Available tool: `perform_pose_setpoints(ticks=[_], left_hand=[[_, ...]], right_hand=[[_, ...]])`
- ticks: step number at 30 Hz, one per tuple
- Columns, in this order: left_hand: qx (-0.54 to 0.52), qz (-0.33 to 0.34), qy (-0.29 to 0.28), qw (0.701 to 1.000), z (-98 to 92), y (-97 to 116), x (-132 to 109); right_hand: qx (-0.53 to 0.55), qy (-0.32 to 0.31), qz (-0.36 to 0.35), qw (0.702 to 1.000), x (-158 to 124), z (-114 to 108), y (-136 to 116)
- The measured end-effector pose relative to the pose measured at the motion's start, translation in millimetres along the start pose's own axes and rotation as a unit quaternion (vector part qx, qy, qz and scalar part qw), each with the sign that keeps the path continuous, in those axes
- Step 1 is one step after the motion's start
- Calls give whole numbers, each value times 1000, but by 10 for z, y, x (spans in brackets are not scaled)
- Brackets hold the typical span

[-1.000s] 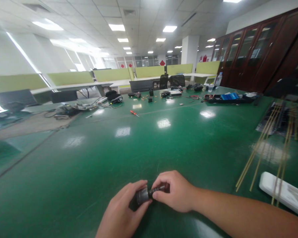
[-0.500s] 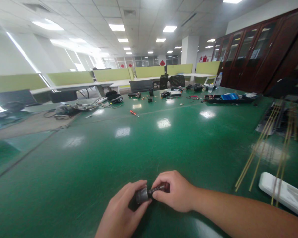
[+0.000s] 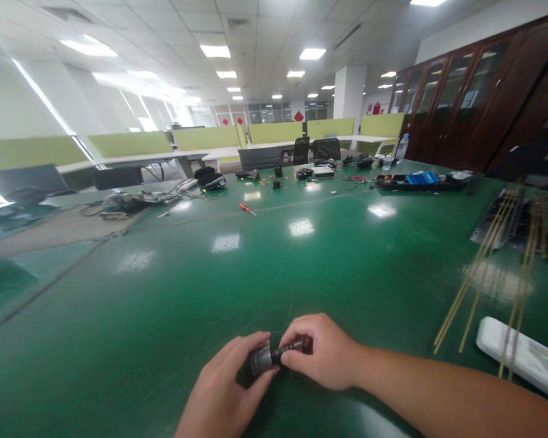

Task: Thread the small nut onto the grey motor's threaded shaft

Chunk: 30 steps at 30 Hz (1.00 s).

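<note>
Low in the head view, both my hands meet over a green table (image 3: 237, 267). My left hand (image 3: 223, 389) is closed around a small dark cylindrical part (image 3: 261, 359). A thin threaded rod (image 3: 288, 350) sticks out of that part to the right, and my right hand (image 3: 322, 353) pinches it between thumb and fingers. The far end of the rod is hidden under my right fingers.
Several thin brass rods (image 3: 477, 277) lie slanted at the right, over a white flat case (image 3: 523, 356). Farther off lie a red screwdriver (image 3: 246, 208), a black tray with blue contents (image 3: 418, 180), cables and small tools (image 3: 132, 201). Dark wooden cabinets (image 3: 475, 91) stand at the right.
</note>
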State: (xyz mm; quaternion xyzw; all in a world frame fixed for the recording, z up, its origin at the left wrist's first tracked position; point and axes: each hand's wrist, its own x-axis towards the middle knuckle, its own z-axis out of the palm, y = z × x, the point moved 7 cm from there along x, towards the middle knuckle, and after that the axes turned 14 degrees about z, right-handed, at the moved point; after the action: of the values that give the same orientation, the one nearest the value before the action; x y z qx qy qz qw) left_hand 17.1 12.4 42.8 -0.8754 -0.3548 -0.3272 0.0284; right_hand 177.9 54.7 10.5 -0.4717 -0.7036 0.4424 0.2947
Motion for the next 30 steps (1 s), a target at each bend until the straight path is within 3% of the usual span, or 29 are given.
perform_pose_setpoints(ticks=[30], left_hand=[[13, -1, 8, 1000, -21, -34, -5]], right_hand=[[27, 1, 27, 999, 3, 5, 34]])
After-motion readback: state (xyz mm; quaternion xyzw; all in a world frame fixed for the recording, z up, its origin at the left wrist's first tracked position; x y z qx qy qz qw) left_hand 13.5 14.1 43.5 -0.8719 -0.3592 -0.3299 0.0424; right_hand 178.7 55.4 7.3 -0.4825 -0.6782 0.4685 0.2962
